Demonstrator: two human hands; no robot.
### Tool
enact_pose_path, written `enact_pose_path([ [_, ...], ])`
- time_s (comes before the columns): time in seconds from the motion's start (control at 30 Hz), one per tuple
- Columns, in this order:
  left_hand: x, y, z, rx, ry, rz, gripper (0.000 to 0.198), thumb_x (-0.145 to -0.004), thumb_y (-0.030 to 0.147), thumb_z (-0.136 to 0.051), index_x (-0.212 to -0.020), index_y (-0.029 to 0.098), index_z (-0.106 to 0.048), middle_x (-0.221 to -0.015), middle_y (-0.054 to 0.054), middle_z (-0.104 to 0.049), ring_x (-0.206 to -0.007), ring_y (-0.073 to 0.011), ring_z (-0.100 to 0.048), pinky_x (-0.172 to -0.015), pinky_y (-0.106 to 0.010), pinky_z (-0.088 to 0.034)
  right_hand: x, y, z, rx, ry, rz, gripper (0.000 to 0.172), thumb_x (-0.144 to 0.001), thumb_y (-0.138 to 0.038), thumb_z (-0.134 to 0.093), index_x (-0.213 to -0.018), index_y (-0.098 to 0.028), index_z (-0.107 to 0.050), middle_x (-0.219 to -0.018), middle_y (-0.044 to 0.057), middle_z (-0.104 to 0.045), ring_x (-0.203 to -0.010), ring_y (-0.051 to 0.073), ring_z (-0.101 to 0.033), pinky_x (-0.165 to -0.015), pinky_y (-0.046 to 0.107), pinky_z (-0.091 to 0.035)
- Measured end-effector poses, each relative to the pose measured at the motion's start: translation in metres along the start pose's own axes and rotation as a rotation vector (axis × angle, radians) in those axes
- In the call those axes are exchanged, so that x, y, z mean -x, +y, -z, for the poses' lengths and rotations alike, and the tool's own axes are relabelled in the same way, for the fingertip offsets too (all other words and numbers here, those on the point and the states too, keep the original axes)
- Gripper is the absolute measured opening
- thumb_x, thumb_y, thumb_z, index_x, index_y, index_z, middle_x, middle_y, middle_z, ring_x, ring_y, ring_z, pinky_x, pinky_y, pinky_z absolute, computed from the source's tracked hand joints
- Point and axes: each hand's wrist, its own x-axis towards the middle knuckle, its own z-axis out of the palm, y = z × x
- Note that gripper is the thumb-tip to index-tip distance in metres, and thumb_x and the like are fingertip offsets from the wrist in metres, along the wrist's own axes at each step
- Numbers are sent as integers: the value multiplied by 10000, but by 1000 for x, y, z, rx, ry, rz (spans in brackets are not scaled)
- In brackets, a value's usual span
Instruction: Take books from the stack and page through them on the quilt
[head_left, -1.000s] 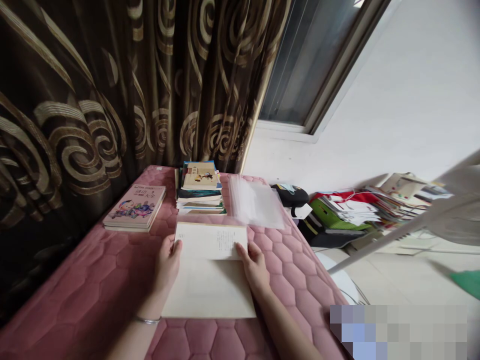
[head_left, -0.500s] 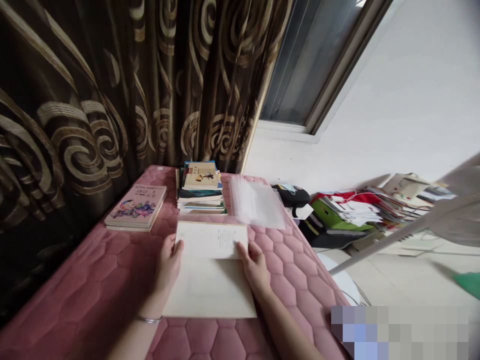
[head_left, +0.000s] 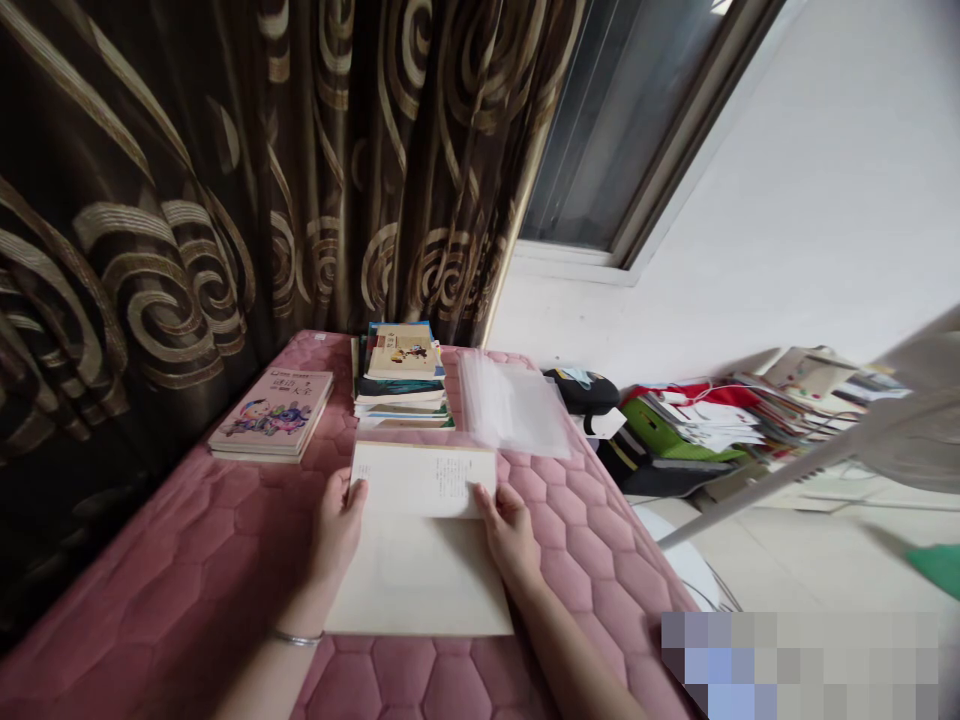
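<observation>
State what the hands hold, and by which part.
The open book: left hand at its left edge, right hand at its right edge, thumbs on the pages near the fold.

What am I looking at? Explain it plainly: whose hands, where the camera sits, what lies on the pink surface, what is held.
There is no machine: a person works with bare hands, and the one camera sits on that person's head, looking forward and down. The left hand and right hand rest at the two sides of an open book, each thumb on a page; whether the fingers reach under it is hidden. The book lies flat on a pink quilted surface. Behind it is a stack of books, left of that a book with a cartoon cover, right of it clear plastic sleeves. A dark curtain hangs behind; papers lie heaped on the floor at right.
</observation>
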Motion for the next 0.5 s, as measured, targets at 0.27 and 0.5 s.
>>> enact_pose_path([
  [0.27,0,-2,0,-13,-1,-8,399,-740,507,-625,-945,169,-572,-897,-79,-685,-837,-216,-634,-762,-318,-478,2,-3,0,-50,-36,-23,426,-744,-611,-607,-708,-187,-617,-683,9,-595,-664,174,-513,-586,271,-402],
  [0.5,-1,-3,1,-21,2,-11,382,-754,491,-621,-958,172,-572,-913,-81,-686,-838,-213,-638,-773,-322,-482,-1,2,-1,-40,-25,-10,449,-742,-620,-609,-733,-172,-637,-694,22,-625,-682,188,-541,-562,266,-396],
])
